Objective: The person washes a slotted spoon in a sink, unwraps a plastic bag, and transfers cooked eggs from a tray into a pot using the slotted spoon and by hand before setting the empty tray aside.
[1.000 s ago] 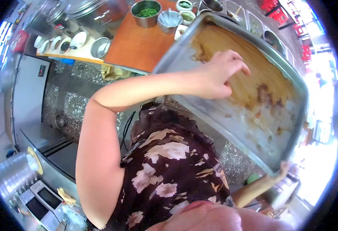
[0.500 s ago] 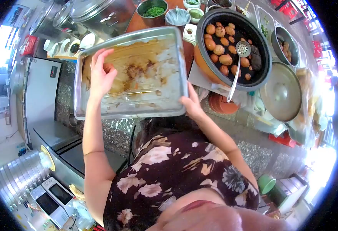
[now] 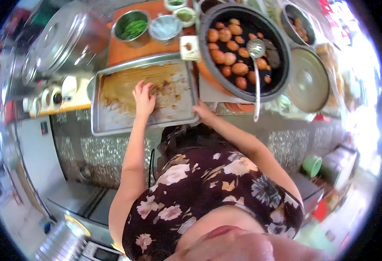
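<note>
A shallow metal tray (image 3: 121, 123), smeared with brown residue, lies in front of me with its far edge against the orange board. Above its middle is my left hand (image 3: 144, 99), fingers bent and somewhat apart, with nothing visible between them. Whether the fingertips touch the residue is unclear. My right hand (image 3: 204, 112) grips the tray's near right corner, its fingers partly hidden by the rim. Just right of the tray stands a large dark pot (image 3: 281, 78) of eggs in dark liquid, with a slotted ladle (image 3: 257, 82) resting in it.
A bowl of chopped greens (image 3: 133, 28) and a bag-lined bowl (image 3: 165, 28) stand on the orange board (image 3: 114, 51). Big lidded steel pots (image 3: 65, 39) and white cups (image 3: 69, 87) are at the left. A round lid (image 3: 307, 80) lies right of the egg pot.
The tray has swung left from over the egg pot, levelled out and moved down beside the board. My left hand has shifted from the tray's left part toward its middle.
</note>
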